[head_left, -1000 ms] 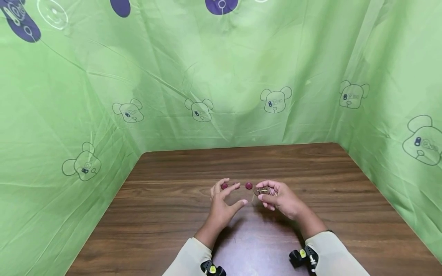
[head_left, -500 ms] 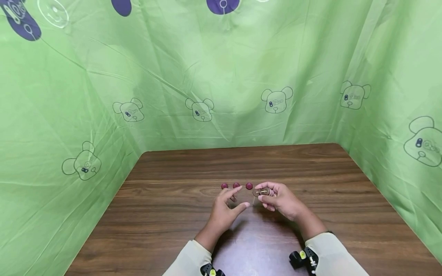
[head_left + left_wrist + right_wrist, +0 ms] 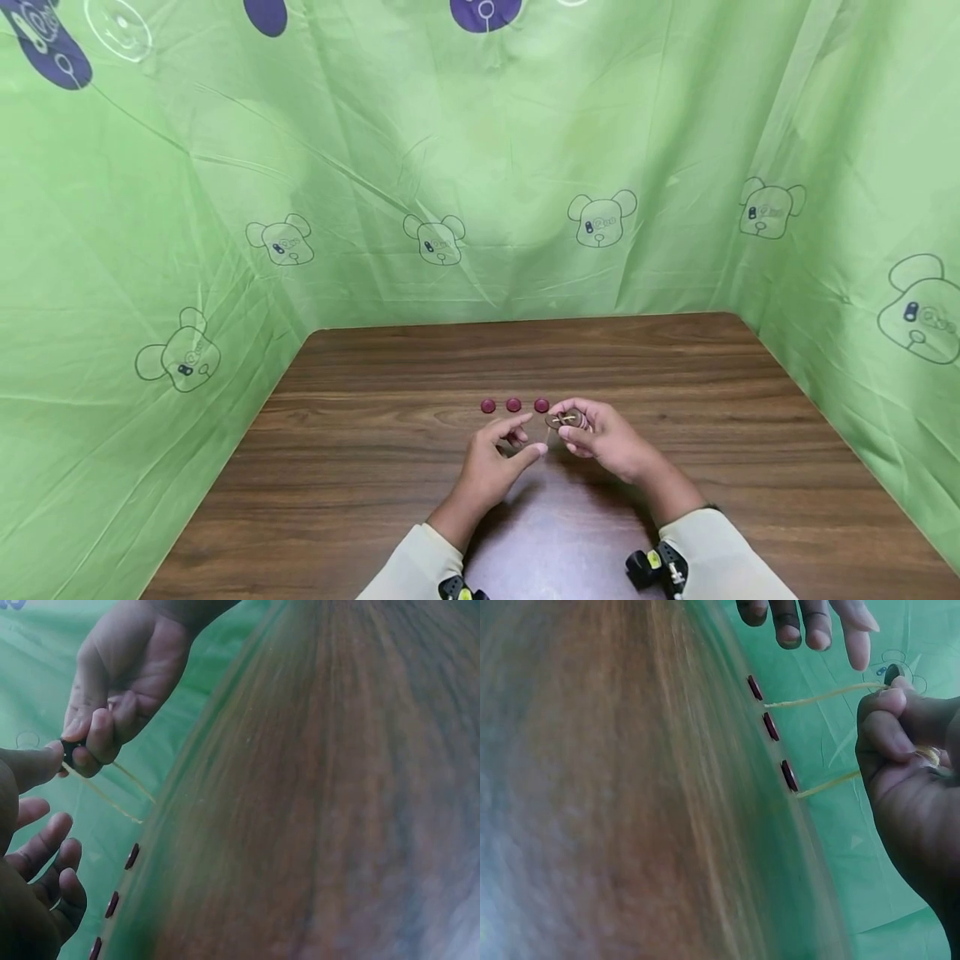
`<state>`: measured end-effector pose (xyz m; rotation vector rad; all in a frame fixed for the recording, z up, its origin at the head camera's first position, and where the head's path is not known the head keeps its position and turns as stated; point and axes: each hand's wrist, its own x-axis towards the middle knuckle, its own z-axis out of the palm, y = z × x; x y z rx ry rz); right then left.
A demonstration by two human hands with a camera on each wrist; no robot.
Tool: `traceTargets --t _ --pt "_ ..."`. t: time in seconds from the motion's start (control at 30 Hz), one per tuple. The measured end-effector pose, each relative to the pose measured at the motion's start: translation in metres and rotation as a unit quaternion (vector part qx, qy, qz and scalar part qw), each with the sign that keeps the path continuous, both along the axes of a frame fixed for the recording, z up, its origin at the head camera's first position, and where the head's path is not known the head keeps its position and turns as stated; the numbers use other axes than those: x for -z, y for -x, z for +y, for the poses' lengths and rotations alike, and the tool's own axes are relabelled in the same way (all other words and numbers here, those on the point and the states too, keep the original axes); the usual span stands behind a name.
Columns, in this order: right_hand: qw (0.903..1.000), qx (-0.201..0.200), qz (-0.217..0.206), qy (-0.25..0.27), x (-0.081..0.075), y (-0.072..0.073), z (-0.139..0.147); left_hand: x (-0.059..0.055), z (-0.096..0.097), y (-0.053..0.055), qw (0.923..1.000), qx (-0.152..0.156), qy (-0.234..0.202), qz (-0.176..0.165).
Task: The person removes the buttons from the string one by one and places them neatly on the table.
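My right hand (image 3: 607, 437) pinches brown round buttons (image 3: 567, 419) between thumb and fingers, above the table. Yellow string (image 3: 566, 418) runs across their face. In the right wrist view, two lengths of yellow string (image 3: 825, 696) trail out from that hand, and the edge of a dark button (image 3: 893, 673) shows at the fingertips. My left hand (image 3: 491, 462) is just left of it, thumb and index finger spread toward the buttons. In the left wrist view a left fingertip overlaps the dark button (image 3: 71, 752); a small gap shows in the right wrist view.
Three dark red round discs (image 3: 513, 405) lie in a row on the brown wooden table (image 3: 375, 467), just beyond the hands. Green printed cloth (image 3: 517, 283) hangs around the back and sides. A black camera (image 3: 651, 567) is strapped to the right wrist.
My left hand has moved right toward the buttons, and its fingers have come off the line of red discs, which now all show. The right hand has shifted slightly left, still pinching the buttons.
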<state>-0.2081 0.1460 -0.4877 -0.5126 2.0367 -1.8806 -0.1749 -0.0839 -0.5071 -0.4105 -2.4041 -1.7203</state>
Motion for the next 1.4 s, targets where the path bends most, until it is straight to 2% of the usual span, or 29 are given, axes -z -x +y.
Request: traceTargets --t 0.13,0.33,0.5,0.67,0.97,1.23,1.4 --pt "0.9995 0.005 0.02 -0.023 0.0 -0.001 -0.003 0.0 0.001 0.0 1.0 -0.002 -0.002 -0.003" --pt "0.9952 -0.003 0.074 -0.064 0.001 -0.003 -0.007 0.001 0.002 0.0 1.0 -0.004 -0.008 0.0" --pt "0.9916 -0.014 0.101 -0.08 0.002 -0.006 -0.011 0.002 0.002 0.0 0.9999 0.002 -0.005 0.014" --pt "0.9903 -0.02 0.109 -0.084 0.001 -0.009 -0.014 0.002 0.003 -0.001 0.9994 0.003 0.001 0.034" --pt "0.9899 -0.027 0.116 -0.076 0.0 -0.008 -0.015 0.0 0.004 0.001 0.9994 -0.012 0.002 0.034" --pt "0.9905 -0.03 0.111 -0.076 -0.001 -0.008 -0.016 0.004 0.004 0.001 0.9989 -0.012 -0.044 -0.002" --pt "0.9908 -0.036 0.108 -0.072 -0.001 -0.007 -0.013 0.003 0.004 0.003 0.999 -0.01 -0.044 -0.005"
